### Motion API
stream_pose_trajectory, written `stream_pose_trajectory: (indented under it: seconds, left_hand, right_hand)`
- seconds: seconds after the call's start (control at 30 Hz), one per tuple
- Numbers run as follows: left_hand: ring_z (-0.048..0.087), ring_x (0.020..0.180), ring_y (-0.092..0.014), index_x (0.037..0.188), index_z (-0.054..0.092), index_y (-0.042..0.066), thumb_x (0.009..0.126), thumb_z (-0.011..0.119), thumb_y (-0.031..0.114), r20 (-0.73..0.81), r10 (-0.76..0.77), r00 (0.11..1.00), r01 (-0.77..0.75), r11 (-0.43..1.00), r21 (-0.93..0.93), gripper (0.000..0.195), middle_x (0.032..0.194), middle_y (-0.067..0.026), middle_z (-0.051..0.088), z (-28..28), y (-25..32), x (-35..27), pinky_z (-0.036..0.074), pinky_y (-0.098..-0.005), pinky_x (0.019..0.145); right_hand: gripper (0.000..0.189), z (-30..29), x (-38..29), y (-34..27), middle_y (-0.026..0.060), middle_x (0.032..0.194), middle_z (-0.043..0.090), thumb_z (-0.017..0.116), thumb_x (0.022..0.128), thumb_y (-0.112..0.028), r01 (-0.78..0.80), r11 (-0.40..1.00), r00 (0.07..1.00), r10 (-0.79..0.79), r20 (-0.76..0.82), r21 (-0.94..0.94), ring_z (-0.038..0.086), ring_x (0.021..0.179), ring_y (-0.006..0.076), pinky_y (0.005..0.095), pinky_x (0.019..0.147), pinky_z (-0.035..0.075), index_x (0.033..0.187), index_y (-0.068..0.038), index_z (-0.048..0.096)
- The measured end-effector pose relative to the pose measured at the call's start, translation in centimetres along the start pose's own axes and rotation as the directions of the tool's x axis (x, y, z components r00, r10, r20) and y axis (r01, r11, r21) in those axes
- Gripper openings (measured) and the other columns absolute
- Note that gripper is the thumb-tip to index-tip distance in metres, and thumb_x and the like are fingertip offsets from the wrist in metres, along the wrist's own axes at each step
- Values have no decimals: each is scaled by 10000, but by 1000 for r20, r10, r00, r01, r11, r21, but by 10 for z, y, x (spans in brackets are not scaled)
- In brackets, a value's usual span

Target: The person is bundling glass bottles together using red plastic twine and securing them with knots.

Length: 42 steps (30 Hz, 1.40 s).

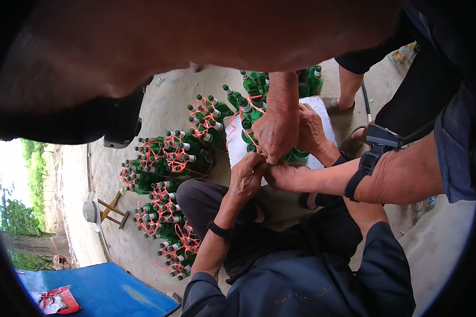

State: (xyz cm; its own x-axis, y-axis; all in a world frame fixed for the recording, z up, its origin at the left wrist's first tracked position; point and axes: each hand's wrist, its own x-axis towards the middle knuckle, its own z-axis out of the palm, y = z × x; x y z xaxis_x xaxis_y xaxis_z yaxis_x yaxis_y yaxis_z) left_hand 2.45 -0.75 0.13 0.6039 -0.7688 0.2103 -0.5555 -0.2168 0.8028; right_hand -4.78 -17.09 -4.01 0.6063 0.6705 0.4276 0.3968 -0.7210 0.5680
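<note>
My right hand (277,132) reaches in from the top, fingers closed low beside a bundle of green glass bottles (249,113). Pink plastic twine (233,121) wraps their necks, and a strand runs in under that hand. From the right comes my left hand (283,175), fingers curled; what they grip is hidden. A co-worker's left hand (246,174) is closed right against my left fingertips. The co-worker's right hand (313,130) lies along the bundle's far side. Under the bottles is a white block (321,109), perhaps foam.
Several tied bottle bundles (166,158) stand on the concrete floor (119,170). More loose bottles (317,81) stand beyond the block. A hat (90,212) rests on a wooden stool (113,210). A blue tabletop (115,287) holds a red packet (59,301). My blurred right arm (222,31) covers the top.
</note>
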Motion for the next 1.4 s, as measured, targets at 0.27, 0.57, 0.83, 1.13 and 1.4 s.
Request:
stream_pose_trajectory:
  seconds: [0.27, 0.57, 0.83, 1.13, 1.4]
  left_hand:
    - [639, 831, -264, 980, 636, 17, 883, 665, -32, 85, 95, 992, -88, 993, -82, 113, 893, -108, 627, -9, -12, 6, 508, -342, 780]
    - [588, 909, -382, 993, 606, 36, 870, 627, -29, 96, 127, 987, -128, 992, 2, 141, 922, -148, 598, 0, -10, 2, 495, -438, 789]
    - [599, 882, -414, 952, 591, 17, 850, 603, -21, 59, 132, 990, -142, 957, 254, 110, 882, -181, 594, 17, -4, 8, 491, -497, 763]
    - [610, 904, -414, 1001, 607, -17, 888, 618, -20, 39, 182, 983, -186, 968, 170, 113, 922, -203, 622, 14, -2, 2, 503, -479, 784]
    - [623, 915, -395, 1000, 631, -12, 861, 617, -39, 11, 179, 984, -179, 971, 160, 142, 929, -175, 652, 15, -14, 4, 510, -462, 805]
  right_hand:
    - [199, -5, -3, -1, 118, 977, 698, 693, 873, -124, -13, 1000, 1000, 13, -8, 5, 675, 928, 301, 401, 814, 554, 1046, -26, 693]
    - [184, -6, -7, 5, 120, 969, 702, 695, 871, -121, -25, 1000, 999, 25, -35, 19, 678, 917, 309, 405, 799, 554, 1031, -31, 695]
    - [170, -4, -8, 0, 122, 962, 704, 697, 869, -118, -75, 997, 996, 76, -38, 33, 681, 907, 317, 408, 785, 554, 1018, -37, 698]
    - [155, -10, -17, 27, 124, 953, 708, 700, 867, -115, -355, 922, 914, 377, -150, 156, 684, 896, 325, 412, 770, 555, 1004, -42, 701]
    - [141, -29, -28, 89, 125, 946, 710, 702, 866, -112, -733, 428, 453, 887, -91, 529, 686, 886, 333, 415, 756, 555, 991, -47, 703]
